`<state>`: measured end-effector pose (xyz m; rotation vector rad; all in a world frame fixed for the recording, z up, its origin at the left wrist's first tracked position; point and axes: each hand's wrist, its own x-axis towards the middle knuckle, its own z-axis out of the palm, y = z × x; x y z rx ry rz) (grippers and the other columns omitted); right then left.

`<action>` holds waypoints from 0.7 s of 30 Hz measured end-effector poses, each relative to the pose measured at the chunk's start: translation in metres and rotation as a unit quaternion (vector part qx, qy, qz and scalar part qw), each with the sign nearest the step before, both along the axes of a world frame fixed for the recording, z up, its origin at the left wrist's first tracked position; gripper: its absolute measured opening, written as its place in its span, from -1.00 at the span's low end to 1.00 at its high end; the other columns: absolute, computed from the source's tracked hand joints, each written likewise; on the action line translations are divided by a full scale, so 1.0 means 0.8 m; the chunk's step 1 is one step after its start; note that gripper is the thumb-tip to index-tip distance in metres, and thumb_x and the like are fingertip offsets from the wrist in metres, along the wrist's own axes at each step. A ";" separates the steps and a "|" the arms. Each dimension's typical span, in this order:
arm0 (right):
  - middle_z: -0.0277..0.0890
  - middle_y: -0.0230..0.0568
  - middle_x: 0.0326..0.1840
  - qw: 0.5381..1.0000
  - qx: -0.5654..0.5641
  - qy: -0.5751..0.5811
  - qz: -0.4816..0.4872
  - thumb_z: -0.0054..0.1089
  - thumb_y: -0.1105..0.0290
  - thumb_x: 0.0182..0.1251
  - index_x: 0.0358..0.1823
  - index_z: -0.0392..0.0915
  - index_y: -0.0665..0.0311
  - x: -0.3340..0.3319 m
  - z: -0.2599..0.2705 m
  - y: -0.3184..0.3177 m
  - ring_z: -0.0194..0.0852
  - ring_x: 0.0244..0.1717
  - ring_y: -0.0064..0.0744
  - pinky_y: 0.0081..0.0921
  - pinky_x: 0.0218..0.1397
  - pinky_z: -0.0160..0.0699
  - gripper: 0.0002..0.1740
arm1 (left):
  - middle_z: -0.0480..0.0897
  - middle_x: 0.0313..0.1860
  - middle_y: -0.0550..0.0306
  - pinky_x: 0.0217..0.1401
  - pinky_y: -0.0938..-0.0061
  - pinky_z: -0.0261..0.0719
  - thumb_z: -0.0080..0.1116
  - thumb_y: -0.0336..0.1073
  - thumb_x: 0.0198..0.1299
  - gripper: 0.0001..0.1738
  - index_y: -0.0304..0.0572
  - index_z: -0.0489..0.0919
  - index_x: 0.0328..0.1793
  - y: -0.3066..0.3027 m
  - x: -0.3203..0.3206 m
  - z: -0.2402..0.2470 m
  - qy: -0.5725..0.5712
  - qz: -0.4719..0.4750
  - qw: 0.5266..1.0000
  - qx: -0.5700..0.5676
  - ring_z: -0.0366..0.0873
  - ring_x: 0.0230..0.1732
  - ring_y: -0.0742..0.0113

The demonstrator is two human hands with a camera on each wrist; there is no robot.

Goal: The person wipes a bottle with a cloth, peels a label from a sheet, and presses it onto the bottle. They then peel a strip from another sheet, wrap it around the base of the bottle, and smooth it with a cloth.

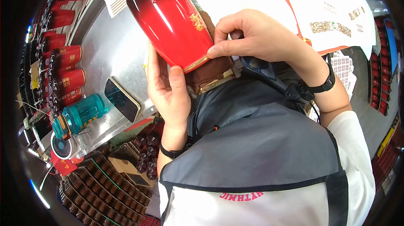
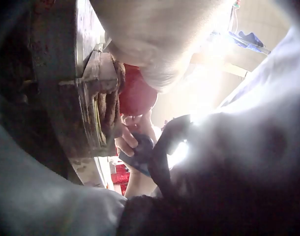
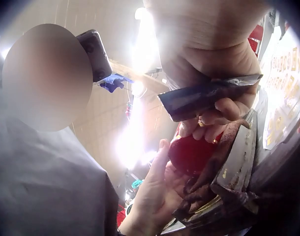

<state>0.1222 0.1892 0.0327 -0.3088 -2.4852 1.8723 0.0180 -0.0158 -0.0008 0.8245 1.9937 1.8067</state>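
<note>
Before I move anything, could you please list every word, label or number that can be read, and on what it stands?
"HYTHMIC", pink, upside down, on the white shirt; any letter before it is unclear.
Orange letters on the teal bottle: too unclear.
Gold mark on the red jar: cannot tell if it is writing.
Gold labels on the red canisters, print on the white sheet: too small.

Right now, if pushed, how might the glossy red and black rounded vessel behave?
The vessel may slip: its surface shines with sharp reflections. Its rounded sides could let it roll on the rough brown support. It seems stiff, with no dent visible near the left hand.
</note>
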 end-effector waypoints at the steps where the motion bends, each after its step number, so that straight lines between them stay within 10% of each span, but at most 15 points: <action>1: 0.39 -0.52 -0.60 1.000 -0.002 0.001 -0.001 0.43 0.22 0.27 -0.42 0.66 0.28 -0.001 -0.002 0.000 0.20 -0.54 -0.73 -0.63 -0.48 0.16 -0.73 | 0.33 0.50 -0.17 0.54 0.21 0.24 0.12 -0.24 0.42 -0.33 -0.43 0.23 0.55 0.001 0.003 0.000 0.050 0.011 0.998 0.024 0.34 0.48 0.04; 6: 0.49 -0.25 -0.61 1.000 -0.016 -0.022 -0.002 0.44 0.13 0.22 -0.49 0.65 0.36 -0.003 0.003 0.000 0.36 -0.54 -0.51 -0.48 -0.40 0.37 -0.61 | 0.53 0.29 -0.36 0.35 0.10 0.45 -0.03 -0.21 0.51 -0.49 -0.46 0.40 0.41 -0.045 0.000 0.010 0.460 -0.069 0.880 -0.095 0.50 0.31 -0.22; 16: 0.50 -0.26 -0.62 0.999 -0.040 -0.020 -0.004 0.44 0.11 0.22 -0.50 0.65 0.36 -0.005 -0.002 -0.001 0.37 -0.55 -0.53 -0.50 -0.41 0.36 -0.59 | 0.56 0.24 0.09 0.16 0.19 0.64 0.40 -0.35 0.03 -0.58 -0.10 0.75 0.09 -0.016 0.012 0.010 0.628 -0.081 0.765 -0.116 0.39 0.31 0.04; 21: 0.44 -0.49 -0.60 0.999 -0.027 -0.030 0.016 0.43 0.24 0.28 -0.45 0.64 0.30 -0.005 -0.006 0.000 0.27 -0.52 -0.72 -0.62 -0.44 0.25 -0.71 | 0.62 0.19 -0.21 0.32 0.17 0.53 0.26 -0.44 0.13 -0.60 -0.35 0.67 0.13 -0.039 0.007 0.010 0.562 -0.092 0.816 -0.101 0.50 0.24 -0.14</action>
